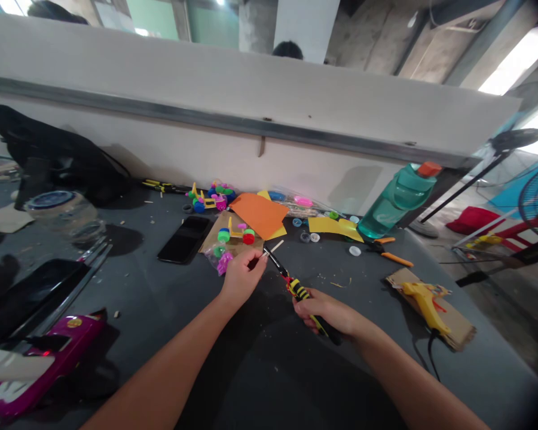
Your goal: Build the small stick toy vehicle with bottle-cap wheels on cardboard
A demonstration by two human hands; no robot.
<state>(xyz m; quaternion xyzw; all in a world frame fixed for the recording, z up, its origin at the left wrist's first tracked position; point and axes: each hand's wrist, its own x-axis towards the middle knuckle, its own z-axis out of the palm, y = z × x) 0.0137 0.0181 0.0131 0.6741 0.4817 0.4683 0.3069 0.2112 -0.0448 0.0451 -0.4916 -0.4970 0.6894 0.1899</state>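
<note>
My left hand is pinched closed on a thin pale stick over the middle of the table. My right hand is wrapped around the black and yellow handles of a pair of long-nose pliers. The dark jaws of the pliers point up and left and meet the stick close to my left fingertips; whether they grip it I cannot tell. Just beyond my left hand lie a small toy piece with green and red wheels and a plastic bag with pink and green parts.
Orange paper, a phone and colourful toy parts lie ahead. At right are a teal bottle, orange-handled pliers and a yellow glue gun on cardboard. A clear jar and magenta power strip are left.
</note>
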